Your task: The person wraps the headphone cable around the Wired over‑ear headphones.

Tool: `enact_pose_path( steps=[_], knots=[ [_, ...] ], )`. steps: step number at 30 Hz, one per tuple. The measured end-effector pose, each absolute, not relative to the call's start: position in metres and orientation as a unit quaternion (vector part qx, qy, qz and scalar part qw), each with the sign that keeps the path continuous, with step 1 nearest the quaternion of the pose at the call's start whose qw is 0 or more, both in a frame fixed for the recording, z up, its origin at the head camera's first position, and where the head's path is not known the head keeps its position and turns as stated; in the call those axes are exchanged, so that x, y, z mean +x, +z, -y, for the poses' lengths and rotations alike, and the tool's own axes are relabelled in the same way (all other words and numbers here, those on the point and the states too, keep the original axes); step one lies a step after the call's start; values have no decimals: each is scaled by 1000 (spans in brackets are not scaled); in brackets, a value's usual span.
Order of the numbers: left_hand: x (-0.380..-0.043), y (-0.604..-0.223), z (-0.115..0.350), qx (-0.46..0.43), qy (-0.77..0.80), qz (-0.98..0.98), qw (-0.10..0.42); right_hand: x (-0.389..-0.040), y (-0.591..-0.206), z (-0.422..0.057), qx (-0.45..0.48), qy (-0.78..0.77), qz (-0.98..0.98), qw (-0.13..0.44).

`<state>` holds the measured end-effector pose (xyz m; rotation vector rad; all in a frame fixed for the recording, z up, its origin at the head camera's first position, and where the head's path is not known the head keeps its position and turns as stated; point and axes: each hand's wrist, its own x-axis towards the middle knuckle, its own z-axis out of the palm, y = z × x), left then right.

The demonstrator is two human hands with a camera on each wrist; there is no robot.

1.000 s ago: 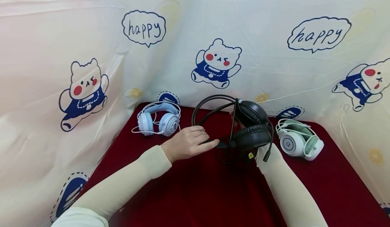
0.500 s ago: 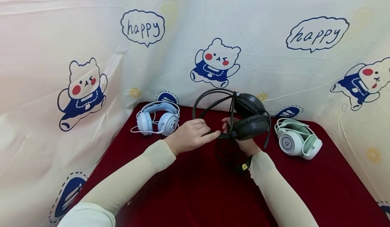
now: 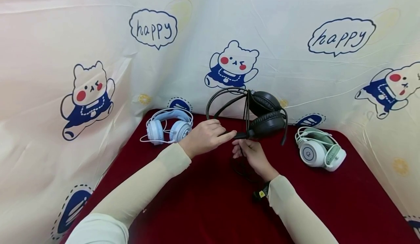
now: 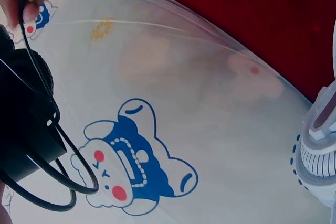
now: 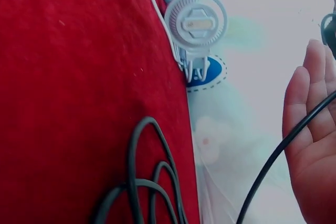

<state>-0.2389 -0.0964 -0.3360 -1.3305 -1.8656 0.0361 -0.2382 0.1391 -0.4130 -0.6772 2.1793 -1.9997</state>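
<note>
A cream backdrop [image 3: 279, 18] printed with bears wraps round a tabletop [image 3: 183, 200] covered in red cloth. Toward its far edge, seemingly lifted off the cloth, is the black headset [image 3: 267, 125], its long axis running roughly from 9 to 3 o'clock: the arched headband [image 3: 229, 89] at the 9 end, the two earcups at the 3. White-and-green headphones [image 3: 310, 153] lie at about 3 o'clock from the right hand [image 3: 254, 154], well apart; smaller light-blue headphones [image 3: 180, 131] sit at about 10 o'clock from the left hand [image 3: 208, 136], nearer to it. The left grip is closed round the near side of the headband, so the earcups lie between 2 and 3 o'clock from it. The right hand is the nearer of the two to those earcups, which stand at about 1 o'clock from it; the relation to watch, I judge, is this hand just under the near earcup's arm, at the cable's level. Its grip is narrow, thumb and fingertips pinching the black cable [image 5: 283, 144], which crosses the palm and drops in loops. Smallest, the microphone boom [image 3: 283, 141] hangs toward 6 o'clock from the earcups.
</note>
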Motion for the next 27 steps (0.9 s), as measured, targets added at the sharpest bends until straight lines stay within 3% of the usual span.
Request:
enact_pose_path(
  steps=[10,19,27],
  knots=[
    [-251,-335,100,-512,22,757,406,-202,-391,-132,-245,-646,-720,65],
    [-259,-336,107,-502,29,768,396,-195,-407,-138,-262,-620,-735,86],
    [-263,-341,112,-499,21,777,383,-175,-399,-144,-264,-599,-749,104]
  ],
)
